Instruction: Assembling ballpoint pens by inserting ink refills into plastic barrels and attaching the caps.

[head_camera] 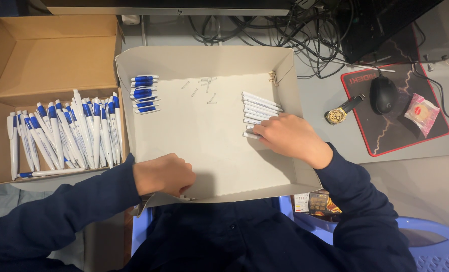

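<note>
Pen parts sorted in a shallow white tray

Right hand rests fingers-down on white pen barrels at the tray's right; light, stiff, slippery, best pinched mid-length; left hand is fisted, contents hidden.

I see an office desk. There is a screen at the top, a mouse on a mouse pad, and lots of black cables.
</note>
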